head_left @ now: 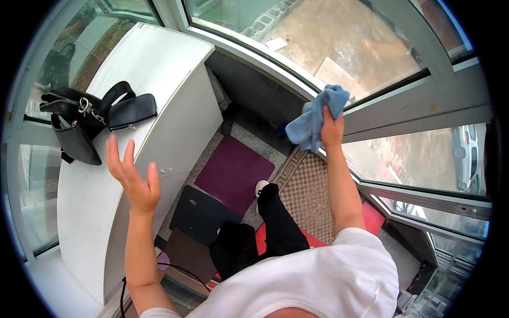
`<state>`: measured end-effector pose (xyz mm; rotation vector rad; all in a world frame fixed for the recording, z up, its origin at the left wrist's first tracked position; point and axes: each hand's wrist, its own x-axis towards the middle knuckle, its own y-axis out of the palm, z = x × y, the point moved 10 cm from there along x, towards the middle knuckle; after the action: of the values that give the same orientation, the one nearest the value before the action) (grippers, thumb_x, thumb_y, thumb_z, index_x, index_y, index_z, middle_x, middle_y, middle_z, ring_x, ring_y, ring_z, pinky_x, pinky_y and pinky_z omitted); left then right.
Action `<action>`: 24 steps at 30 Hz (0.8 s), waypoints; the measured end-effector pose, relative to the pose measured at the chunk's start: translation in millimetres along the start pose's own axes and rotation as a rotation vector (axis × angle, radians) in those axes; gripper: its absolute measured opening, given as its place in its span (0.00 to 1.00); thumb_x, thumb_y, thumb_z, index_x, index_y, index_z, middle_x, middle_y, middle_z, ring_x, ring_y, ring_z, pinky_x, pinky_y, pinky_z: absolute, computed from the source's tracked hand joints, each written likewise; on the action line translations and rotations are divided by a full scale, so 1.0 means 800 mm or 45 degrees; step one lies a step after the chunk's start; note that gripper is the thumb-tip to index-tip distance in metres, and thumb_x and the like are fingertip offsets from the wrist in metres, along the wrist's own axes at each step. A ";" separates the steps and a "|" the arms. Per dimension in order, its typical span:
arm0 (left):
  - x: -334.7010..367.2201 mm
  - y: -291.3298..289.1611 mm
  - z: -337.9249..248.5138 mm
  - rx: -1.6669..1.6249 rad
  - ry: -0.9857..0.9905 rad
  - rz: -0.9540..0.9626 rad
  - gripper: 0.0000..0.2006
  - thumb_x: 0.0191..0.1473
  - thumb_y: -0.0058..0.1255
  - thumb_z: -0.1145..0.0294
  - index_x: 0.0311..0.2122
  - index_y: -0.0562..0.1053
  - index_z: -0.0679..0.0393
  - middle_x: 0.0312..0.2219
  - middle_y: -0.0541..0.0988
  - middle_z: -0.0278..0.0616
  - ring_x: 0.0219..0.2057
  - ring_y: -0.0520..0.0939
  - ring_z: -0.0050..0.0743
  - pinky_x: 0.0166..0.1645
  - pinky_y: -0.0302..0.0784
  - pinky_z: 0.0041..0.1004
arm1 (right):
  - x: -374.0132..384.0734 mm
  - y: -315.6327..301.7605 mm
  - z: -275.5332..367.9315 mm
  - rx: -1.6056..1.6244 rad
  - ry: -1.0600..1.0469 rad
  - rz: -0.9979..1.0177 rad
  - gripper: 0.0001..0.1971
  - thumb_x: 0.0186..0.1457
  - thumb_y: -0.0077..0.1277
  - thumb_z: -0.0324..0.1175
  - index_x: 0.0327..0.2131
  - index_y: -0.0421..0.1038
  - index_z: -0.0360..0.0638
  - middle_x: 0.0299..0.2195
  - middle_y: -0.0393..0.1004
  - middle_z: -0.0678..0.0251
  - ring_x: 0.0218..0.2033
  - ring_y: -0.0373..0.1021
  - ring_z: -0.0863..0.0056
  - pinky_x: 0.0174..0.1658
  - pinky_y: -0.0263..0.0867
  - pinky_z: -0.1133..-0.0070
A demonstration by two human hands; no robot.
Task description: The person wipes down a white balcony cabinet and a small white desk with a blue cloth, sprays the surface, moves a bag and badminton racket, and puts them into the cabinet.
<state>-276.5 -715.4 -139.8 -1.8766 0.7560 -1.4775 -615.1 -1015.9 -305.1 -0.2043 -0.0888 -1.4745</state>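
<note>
A crumpled blue cloth (309,125) is gripped in my right hand (332,129), which reaches forward to the white window frame (305,91). The cloth overlaps the frame's lower rail; whether it presses on it I cannot tell. My left hand (137,183) is raised in front of the white cabinet (159,132), fingers spread and nothing in them. Just beyond its fingertips, a black bag (77,135) with a metal clasp and a small black pouch (132,111) lie on the cabinet top.
Glass panes in white frames surround me on the left, front and right. On the floor lie a purple mat (236,172), a dark grey mat (204,206) and a checkered mat (307,191). A black cable (185,268) runs near my left elbow. Outside stands a white car (466,156).
</note>
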 end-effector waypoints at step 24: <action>0.132 0.216 0.047 0.325 -0.293 0.538 0.35 0.48 0.46 0.48 0.57 0.57 0.59 0.57 0.57 0.50 0.59 0.54 0.43 0.60 0.47 0.47 | 0.156 0.252 -0.026 0.425 0.721 0.817 0.16 0.56 0.42 0.38 0.43 0.69 0.39 0.39 0.72 0.66 0.41 0.68 0.71 0.44 0.63 0.73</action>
<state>-228.0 -901.2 -213.7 -1.5442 0.7565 -1.0207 -404.3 -1125.3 -319.1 0.4267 0.1770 -0.8149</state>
